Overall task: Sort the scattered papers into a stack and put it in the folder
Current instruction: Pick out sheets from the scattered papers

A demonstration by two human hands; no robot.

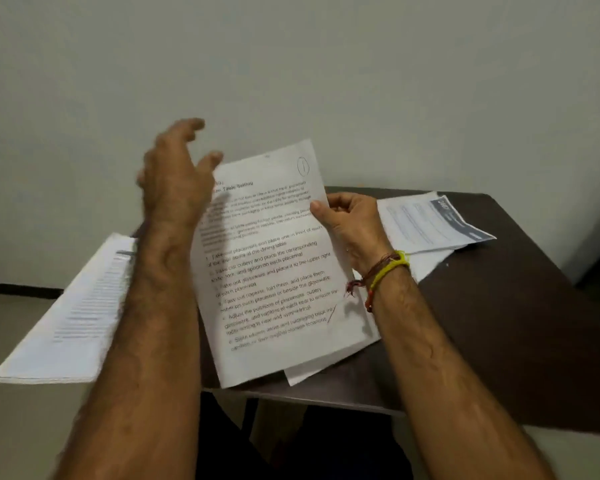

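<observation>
**Right hand held a printed page while the left hand hovered open**

The right hand gripped a printed sheet by its right edge, thumb curled over the front and fingers behind it. The sheet was lifted off the table and tilted, its typed lines readable, with a circled mark near its top right corner. The left hand was raised beside the sheet's left edge, fingers spread and loosely bent, holding nothing; it looked blurred. A yellow band and red threads circled the right wrist.

More white papers lay under the held sheet, poking out past its lower edge on the dark brown table. At the far right of the table lay a leaflet with a grey-blue header, resting on another white sheet. At the left, a blurred stack of white pages jutted out past the table's edge; what supported it could not be told. A pale wall rose behind the table
</observation>
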